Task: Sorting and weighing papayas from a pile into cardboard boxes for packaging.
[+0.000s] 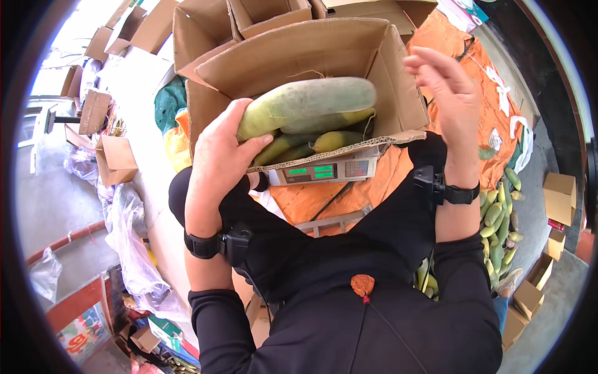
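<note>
A big pale green radish (311, 105) lies slantwise across the top of an open cardboard box (286, 53). At its left end is my left hand (227, 137), fingers and thumb closed round it. Beneath it in the box are several darker green radishes (336, 141), partly hidden by the big one. My right hand (448, 84) is raised by the box's right wall, fingers stretched and apart, holding nothing. The box rests on a digital scale (324, 171) with lit green displays, between my knees.
Orange sheeting (386, 190) spreads under the scale and to the right. A heap of green radishes (498, 224) lies on the floor at the right. Empty cardboard boxes (202, 31) stand beyond the box; others are at both sides. Clear plastic film (134, 243) trails at the left.
</note>
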### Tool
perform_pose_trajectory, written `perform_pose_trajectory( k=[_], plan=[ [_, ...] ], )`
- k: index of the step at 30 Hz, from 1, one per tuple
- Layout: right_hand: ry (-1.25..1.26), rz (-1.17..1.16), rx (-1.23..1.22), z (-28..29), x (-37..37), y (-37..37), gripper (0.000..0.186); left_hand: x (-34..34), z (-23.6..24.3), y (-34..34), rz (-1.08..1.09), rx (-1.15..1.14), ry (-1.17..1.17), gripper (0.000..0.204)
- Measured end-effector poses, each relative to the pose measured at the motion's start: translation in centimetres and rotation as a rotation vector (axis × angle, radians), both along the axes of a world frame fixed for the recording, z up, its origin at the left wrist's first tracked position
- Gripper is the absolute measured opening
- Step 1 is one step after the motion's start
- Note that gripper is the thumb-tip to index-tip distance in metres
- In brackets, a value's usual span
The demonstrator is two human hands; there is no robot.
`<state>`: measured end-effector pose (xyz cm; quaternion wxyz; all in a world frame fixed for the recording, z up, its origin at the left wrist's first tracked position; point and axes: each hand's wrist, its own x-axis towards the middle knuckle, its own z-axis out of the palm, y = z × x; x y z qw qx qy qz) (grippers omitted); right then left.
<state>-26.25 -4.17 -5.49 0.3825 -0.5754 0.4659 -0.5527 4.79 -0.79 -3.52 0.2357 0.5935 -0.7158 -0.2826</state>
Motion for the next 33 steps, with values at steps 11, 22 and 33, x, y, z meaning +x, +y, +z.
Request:
perform_pose_trajectory(
  k=[11, 22, 33],
  plan=[
    [0.045, -0.063, 0.227, -2.9, -3.2, -1.6, 0.022, -0.7, -1.5, -1.4, -0.107, 0.095, -0.298, 0.043],
    [0.083, -0.104, 0.205, -3.7, -5.1, -1.3, 0.022, 1.1, -0.3, 1.2, 0.188, -0.245, 0.023, 0.021],
    [0.099, -0.107, 0.223, -3.4, -5.1, -0.9, 0.021, 0.5, -0.7, 2.8, 0.193, -0.330, 0.017, 0.015]
  ],
)
